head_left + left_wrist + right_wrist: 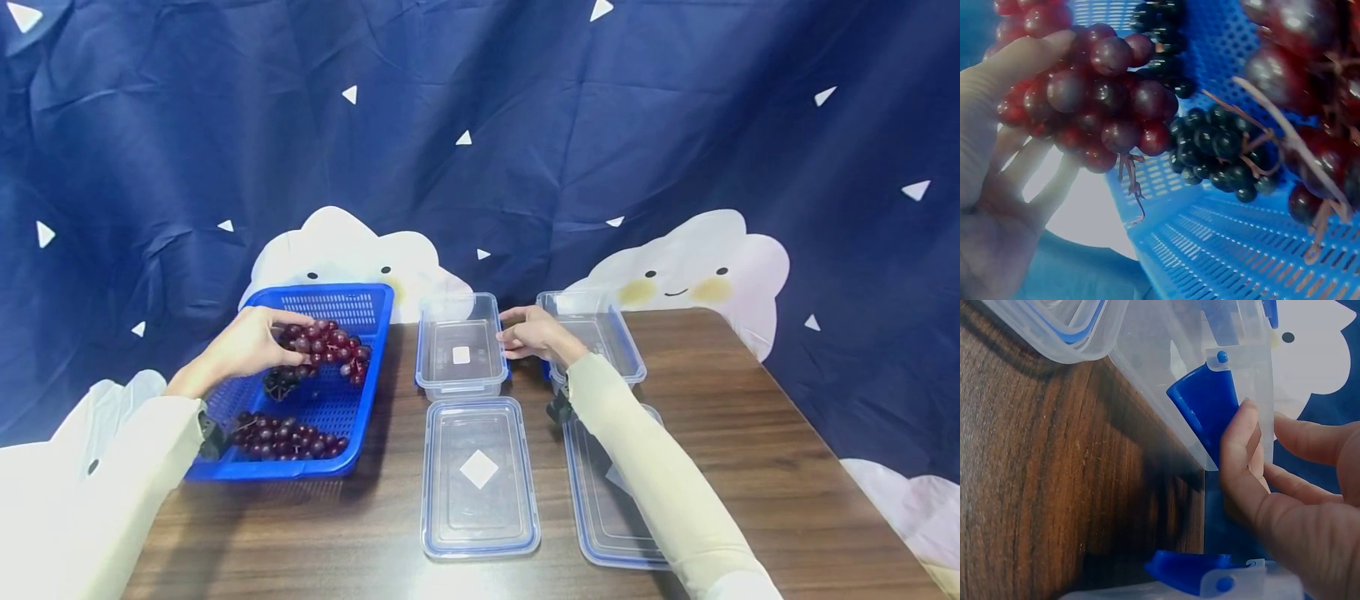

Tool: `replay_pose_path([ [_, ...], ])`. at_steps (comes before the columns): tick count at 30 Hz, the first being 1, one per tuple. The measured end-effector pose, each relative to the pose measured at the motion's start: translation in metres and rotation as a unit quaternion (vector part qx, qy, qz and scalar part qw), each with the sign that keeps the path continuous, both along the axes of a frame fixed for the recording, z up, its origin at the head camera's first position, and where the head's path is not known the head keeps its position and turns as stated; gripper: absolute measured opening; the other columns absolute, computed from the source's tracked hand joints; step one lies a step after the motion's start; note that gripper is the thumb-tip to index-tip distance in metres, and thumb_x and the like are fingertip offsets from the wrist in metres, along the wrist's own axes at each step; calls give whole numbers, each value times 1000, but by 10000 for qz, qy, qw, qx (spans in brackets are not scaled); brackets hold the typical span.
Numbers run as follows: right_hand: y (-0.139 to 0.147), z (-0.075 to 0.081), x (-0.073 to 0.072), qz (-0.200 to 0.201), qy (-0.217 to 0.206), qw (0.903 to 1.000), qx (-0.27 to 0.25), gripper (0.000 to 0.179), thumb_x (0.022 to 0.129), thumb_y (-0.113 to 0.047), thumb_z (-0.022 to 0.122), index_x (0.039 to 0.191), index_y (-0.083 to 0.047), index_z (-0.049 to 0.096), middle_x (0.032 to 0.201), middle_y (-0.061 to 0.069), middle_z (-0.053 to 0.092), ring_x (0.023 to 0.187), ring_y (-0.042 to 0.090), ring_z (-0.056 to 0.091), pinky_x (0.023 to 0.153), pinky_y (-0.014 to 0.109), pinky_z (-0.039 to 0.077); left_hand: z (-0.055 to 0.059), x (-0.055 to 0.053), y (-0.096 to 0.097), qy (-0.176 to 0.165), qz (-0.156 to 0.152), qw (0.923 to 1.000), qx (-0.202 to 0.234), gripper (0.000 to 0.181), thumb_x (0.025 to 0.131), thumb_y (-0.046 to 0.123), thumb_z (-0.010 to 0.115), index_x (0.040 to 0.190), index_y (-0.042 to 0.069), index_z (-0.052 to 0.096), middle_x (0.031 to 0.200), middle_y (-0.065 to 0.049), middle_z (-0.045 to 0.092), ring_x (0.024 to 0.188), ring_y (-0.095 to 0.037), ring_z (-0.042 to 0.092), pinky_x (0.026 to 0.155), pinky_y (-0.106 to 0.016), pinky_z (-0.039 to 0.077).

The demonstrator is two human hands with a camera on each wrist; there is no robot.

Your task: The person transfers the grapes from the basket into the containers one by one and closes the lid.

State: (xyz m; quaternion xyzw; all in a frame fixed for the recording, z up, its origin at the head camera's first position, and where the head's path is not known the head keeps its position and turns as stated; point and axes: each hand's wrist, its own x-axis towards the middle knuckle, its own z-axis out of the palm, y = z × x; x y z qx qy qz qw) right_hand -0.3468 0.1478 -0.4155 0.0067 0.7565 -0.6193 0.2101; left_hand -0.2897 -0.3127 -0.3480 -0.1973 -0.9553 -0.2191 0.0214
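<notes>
My left hand point(258, 342) holds a bunch of dark red grapes point(322, 343) over the blue basket point(384, 350). In the left wrist view, thumb and fingers lie on either side of this bunch point(1110, 94), and a short stem hangs below it. Black grapes point(1222, 150) and another red bunch point(288, 437) lie in the basket. At the middle of the table stands a clear container point(442, 358) with a white square label. My right hand point(536, 331) touches this container's right side, its bent fingers against the wall by the blue latch point(1207, 406).
A second clear container point(633, 354) stands just right of my right hand. Two clear lids with blue seals lie in front, the left lid point(480, 517) and the right lid point(611, 525), the latter partly under my right sleeve. A blue curtain point(480, 125) hangs behind the table.
</notes>
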Motion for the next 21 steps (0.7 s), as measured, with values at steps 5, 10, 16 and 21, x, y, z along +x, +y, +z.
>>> replay_pose_path([
  [5, -1, 1, 1, 7, 11, 10000, 11, 59, 98, 6, 63, 154, 1, 45, 118, 23, 67, 78, 13, 68, 73, 26, 64, 13, 4, 1, 31, 233, 9974, 677, 58, 83, 25, 91, 134, 6, 71, 132, -26, 71, 117, -50, 70, 93, -56, 62],
  [10, 2, 2, 0, -19, 41, 10000, 1, 59, 97, 7, 63, 153, 1, 46, 116, 22, 66, 74, 13, 67, 75, 28, 65, 26, 4, 9, -102, 613, 9888, 1357, 63, 85, 33, 90, 138, 6, 68, 130, -24, 72, 116, -40, 74, 78, -22, 62],
  [16, 0, 3, -1, -20, 3, 10000, -1, 60, 97, 7, 64, 154, 1, 45, 112, 19, 67, 77, 13, 68, 75, 28, 65, 34, 4, 24, 152, 848, 9725, 2165, 55, 85, 31, 89, 132, 8, 72, 113, 11, 80, 93, 11, 70, 78, -9, 56],
  [21, -1, 0, 0, -51, -30, 10000, 49, 60, 98, 6, 63, 154, 1, 45, 121, 23, 66, 77, 13, 67, 72, 25, 64, 38, 5, 46, 255, 781, 9525, 2932, 53, 86, 27, 89, 132, 10, 72, 97, 35, 73, 100, 9, 70, 87, -9, 53],
])
